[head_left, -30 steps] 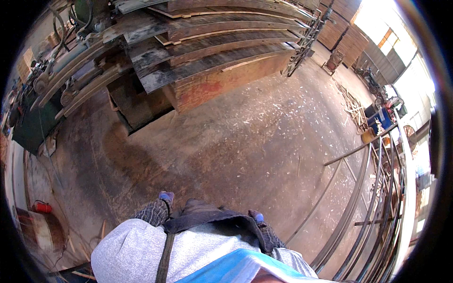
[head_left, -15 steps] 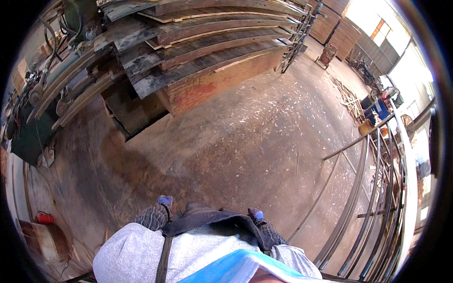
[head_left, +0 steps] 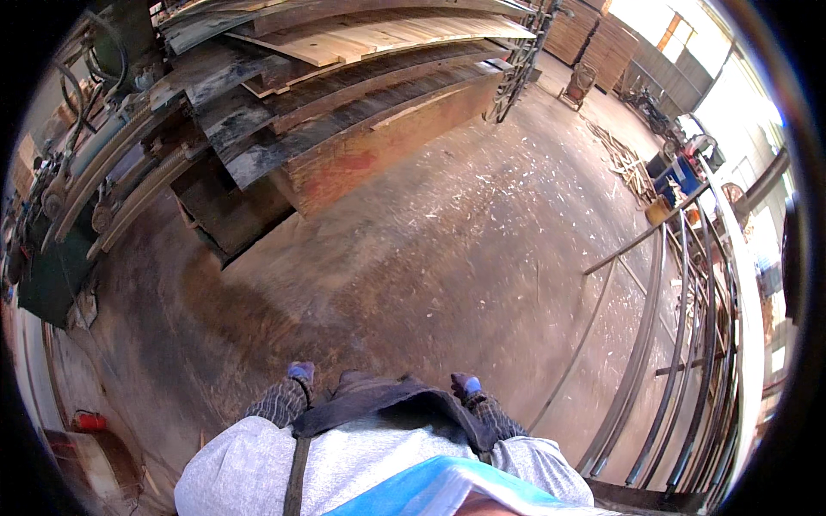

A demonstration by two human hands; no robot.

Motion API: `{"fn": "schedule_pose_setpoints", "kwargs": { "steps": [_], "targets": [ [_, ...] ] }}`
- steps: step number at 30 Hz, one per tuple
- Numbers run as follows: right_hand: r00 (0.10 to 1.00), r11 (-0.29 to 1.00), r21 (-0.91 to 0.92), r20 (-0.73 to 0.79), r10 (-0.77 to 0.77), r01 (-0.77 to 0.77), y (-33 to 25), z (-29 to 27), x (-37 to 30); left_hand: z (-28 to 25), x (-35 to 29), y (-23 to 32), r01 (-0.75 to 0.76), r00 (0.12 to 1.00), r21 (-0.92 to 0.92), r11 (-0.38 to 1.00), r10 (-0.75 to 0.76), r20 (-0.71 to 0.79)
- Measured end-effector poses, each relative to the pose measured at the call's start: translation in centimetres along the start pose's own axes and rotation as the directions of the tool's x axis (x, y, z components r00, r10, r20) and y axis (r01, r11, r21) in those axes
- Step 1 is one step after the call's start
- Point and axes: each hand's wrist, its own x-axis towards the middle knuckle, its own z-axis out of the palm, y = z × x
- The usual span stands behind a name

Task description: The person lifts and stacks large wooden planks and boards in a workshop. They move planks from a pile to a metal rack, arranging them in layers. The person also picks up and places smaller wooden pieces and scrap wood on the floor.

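My left hand [head_left: 301,371] hangs low in front of my body at the lower middle, in a purple and blue glove below a dark striped sleeve. My right hand [head_left: 465,383], gloved the same way, hangs a little further right. Neither touches anything that I can see. The fingers are too small and blurred to read. Ahead stands a tiered stack of dark plates [head_left: 370,107] with a pale wooden board [head_left: 387,41] lying on an upper tier. A reddish-brown beam [head_left: 396,142] runs along its base.
Greenish machinery [head_left: 52,279] with rods stands at the left. A long metal rack of bars [head_left: 688,344] lines the right side. Wood chips [head_left: 482,202] litter the brown floor. A trolley [head_left: 576,86], loose sticks [head_left: 624,159] and a blue drum [head_left: 680,172] stand further off.
The view has shifted slightly to the right. More of the pale board's top now shows among the dark plates. My hands keep nearly the same pose.
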Motion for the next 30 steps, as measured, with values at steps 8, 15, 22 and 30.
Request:
{"fn": "schedule_pose_setpoints", "kwargs": {
  "steps": [8, 15, 22, 30],
  "targets": [
    [0.999, 0.973, -0.228, -0.001, -0.044, 0.043, -2.0, 1.1, -0.9, -0.5, 1.8, -3.0, 0.046, 0.998, 0.080, 0.996, -0.042, -0.051],
    [0.987, 0.991, 0.037, -0.095, 0.132, -0.129, 0.6, -0.3, 1.6, -0.5, 1.1, -0.4, -0.073, 0.997, 0.111, 0.991, 0.070, 0.035],
    [0.898, 0.984, -0.040, -0.402, -0.177, 0.175, -2.6, 1.3, -1.5, -0.6, 1.8, -2.6, 0.038, 0.999, 0.090, 0.995, -0.038, -0.001],
    [0.615, 0.648, 0.305, -0.720, -0.323, 0.698, -15.4, 2.1, -6.3, -0.6, 1.7, -3.0, 0.065, 0.997, -0.046, 0.997, -0.066, -0.030]
  ]
}}
